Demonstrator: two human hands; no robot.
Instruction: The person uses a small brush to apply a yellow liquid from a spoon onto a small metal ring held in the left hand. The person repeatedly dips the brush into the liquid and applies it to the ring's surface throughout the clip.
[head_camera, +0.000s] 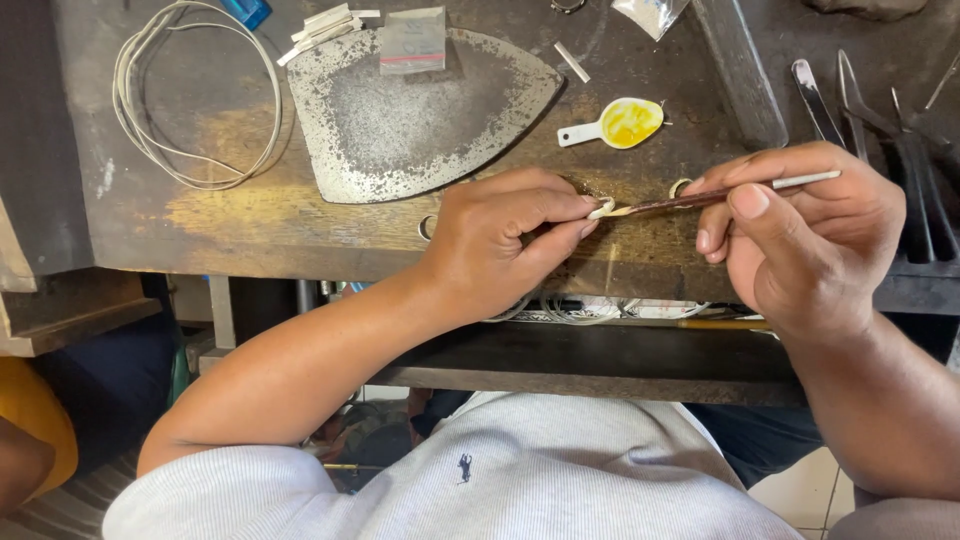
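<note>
My left hand (505, 235) pinches a small pale ring (601, 208) between thumb and forefinger, just above the worn wooden bench (230, 220). My right hand (805, 230) grips a thin brush (740, 192) with a dark shaft and white end, held like a pen. The brush tip touches the ring. A second small ring (679, 186) lies on the bench just behind the brush.
A small white spoon-shaped dish with yellow paste (618, 124) sits behind the hands. A flat iron-shaped metal plate (410, 110) lies further back, a coil of white wire (195, 95) at left. Tweezers and pliers (870, 110) lie at right. A dark shelf (600, 365) runs below the bench.
</note>
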